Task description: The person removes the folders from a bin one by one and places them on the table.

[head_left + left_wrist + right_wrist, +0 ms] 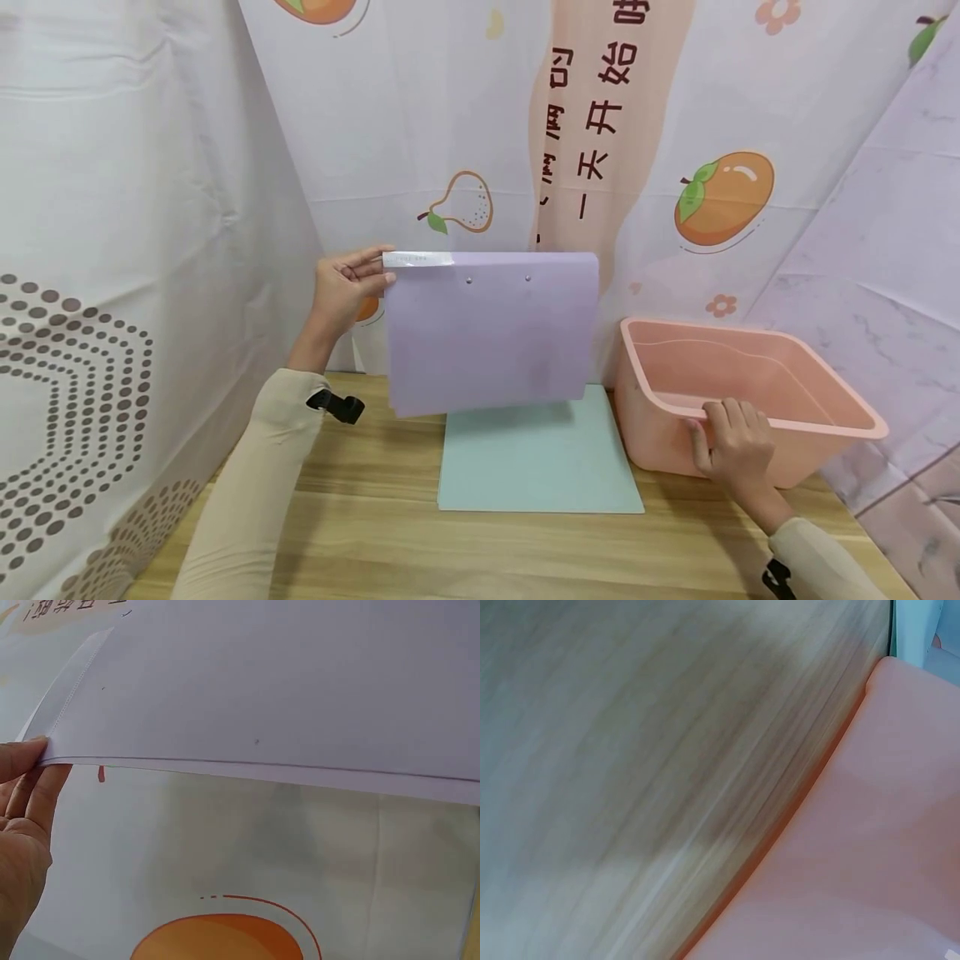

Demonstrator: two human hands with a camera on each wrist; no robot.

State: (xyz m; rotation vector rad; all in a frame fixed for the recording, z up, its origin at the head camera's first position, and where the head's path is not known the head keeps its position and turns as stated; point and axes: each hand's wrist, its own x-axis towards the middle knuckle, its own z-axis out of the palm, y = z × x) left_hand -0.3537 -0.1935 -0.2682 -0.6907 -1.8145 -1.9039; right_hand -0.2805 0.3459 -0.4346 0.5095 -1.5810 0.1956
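My left hand [347, 287] pinches the upper left corner of a light purple file folder [491, 342], thumb in front and fingers behind. The folder hangs upright, its spine along the top, with a clear label strip at the left and two small rivets. In the left wrist view, the left hand [26, 817] holds the corner of the purple folder [262, 690]. Below and behind it, a pale green folder [536, 471] lies flat on the table. With fingers over the front rim and thumb outside, my right hand [738, 446] grips a pink plastic bin [652, 417].
The wooden table [420, 550] runs along the foot of a fruit-printed cloth backdrop [465, 100]. A dotted white cloth [75, 250] hangs at the left. The bin stands at the table's right, close to the cloth, its visible inside bare.
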